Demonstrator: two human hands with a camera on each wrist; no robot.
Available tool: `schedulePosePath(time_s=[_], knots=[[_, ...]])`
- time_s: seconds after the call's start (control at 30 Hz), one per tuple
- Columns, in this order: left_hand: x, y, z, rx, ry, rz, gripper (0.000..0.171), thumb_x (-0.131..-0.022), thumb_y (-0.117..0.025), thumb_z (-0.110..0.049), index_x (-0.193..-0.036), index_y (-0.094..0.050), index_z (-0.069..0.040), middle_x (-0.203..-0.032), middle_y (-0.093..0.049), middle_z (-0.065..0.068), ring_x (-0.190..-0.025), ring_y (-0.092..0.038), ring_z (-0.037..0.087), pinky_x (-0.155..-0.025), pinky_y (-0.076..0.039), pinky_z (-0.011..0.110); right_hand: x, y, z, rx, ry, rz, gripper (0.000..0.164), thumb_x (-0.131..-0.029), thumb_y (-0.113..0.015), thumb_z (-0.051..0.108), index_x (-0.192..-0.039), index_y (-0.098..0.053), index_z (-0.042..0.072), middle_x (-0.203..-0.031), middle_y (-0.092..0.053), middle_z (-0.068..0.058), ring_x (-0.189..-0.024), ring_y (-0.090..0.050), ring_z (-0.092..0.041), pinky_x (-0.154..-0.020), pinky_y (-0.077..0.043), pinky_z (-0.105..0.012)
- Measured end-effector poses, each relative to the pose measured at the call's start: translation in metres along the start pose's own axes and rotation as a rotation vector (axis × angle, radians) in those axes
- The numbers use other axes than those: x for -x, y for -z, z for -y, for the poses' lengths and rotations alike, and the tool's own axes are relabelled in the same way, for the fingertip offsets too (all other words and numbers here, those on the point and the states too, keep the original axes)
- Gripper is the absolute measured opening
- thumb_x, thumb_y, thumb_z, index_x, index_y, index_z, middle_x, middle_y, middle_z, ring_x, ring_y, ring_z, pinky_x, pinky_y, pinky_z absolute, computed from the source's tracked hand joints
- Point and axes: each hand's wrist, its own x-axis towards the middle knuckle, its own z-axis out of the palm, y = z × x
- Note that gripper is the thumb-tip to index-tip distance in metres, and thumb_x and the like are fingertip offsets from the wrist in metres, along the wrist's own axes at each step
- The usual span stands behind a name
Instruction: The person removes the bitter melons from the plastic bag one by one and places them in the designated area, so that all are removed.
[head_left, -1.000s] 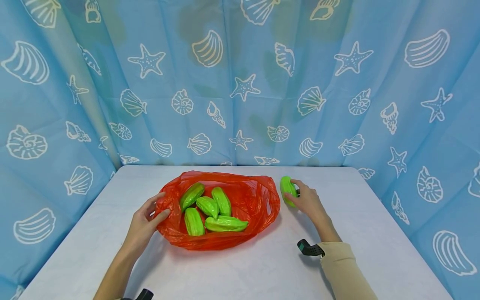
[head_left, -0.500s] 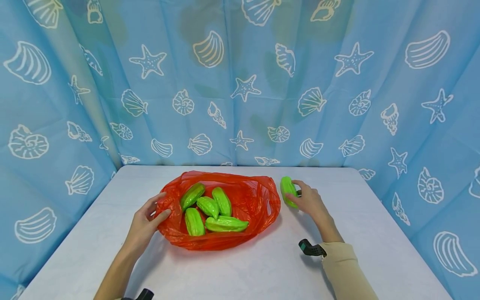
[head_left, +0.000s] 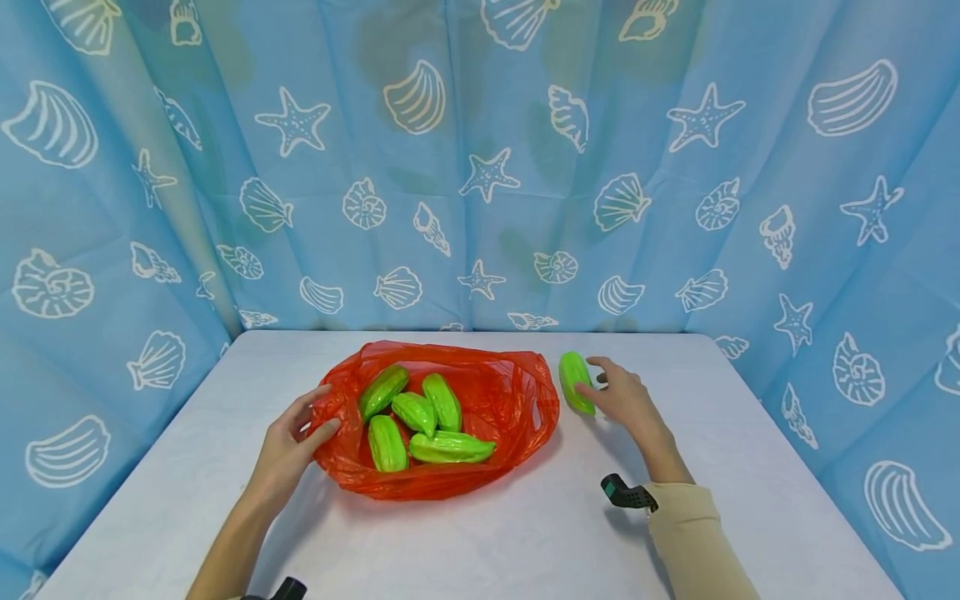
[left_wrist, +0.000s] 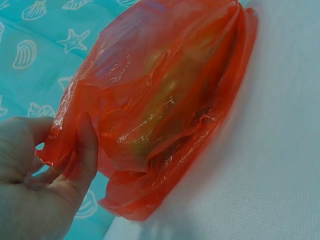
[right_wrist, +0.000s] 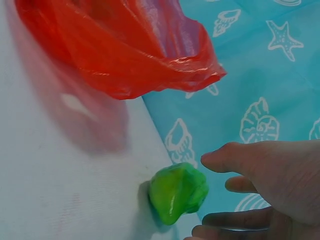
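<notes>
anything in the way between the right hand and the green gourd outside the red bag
Nothing visible stands between the right hand and that green gourd; the red bag sits on the gourd's other side.

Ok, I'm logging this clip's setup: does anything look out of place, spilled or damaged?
Nothing looks spilled, and no clear damage shows. Only one green vegetable stands out: it lies on the white table, right of the red bag and by the right hand, while five similar ones lie inside.
</notes>
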Motion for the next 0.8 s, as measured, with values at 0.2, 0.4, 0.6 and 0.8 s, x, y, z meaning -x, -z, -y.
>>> schedulePosePath(time_s=[0.2,0.4,0.6,0.8], knots=[[0.001,0.000,-0.001,-0.004,-0.008,-0.001,0.063,-0.096,-0.062,-0.035,-0.152,-0.034,-0.028,-0.155,-0.039,0.010,-0.134,-0.047,0.033,-0.088,-0.056,0.021,0.003,0.008,0.007,0.016,0.014,-0.033,0.061,-0.095,-0.062,0.037,-0.147,-0.041,0.011,-0.134,-0.056,-0.026,-0.118,-0.058,-0.042,-0.085,-0.059,-0.050],[0.001,0.000,-0.001,-0.003,-0.011,-0.003,0.063,-0.096,-0.062,-0.035,-0.152,-0.034,-0.028,-0.156,-0.039,0.010,-0.134,-0.047,0.033,-0.088,-0.056,0.022,0.009,0.017,0.018,0.028,0.061,-0.056,0.060,-0.095,-0.062,0.036,-0.146,-0.042,0.009,-0.134,-0.057,-0.027,-0.118,-0.059,-0.043,-0.086,-0.058,-0.051],[0.002,0.001,-0.001,-0.005,-0.014,-0.001,0.063,-0.096,-0.062,-0.035,-0.152,-0.034,-0.027,-0.155,-0.039,0.010,-0.135,-0.047,0.033,-0.088,-0.057,0.022,0.018,0.026,0.028,0.048,0.102,-0.083,0.059,-0.095,-0.063,0.036,-0.145,-0.043,0.011,-0.133,-0.058,-0.025,-0.117,-0.059,-0.042,-0.085,-0.059,-0.050],[0.001,0.001,-0.001,-0.008,-0.017,0.001,0.063,-0.095,-0.063,-0.036,-0.151,-0.034,-0.028,-0.156,-0.039,0.010,-0.135,-0.047,0.032,-0.089,-0.057,0.023,0.026,0.033,0.040,0.061,0.141,-0.114,0.059,-0.094,-0.064,0.038,-0.144,-0.045,0.013,-0.131,-0.059,-0.023,-0.116,-0.060,-0.041,-0.083,-0.059,-0.050]])
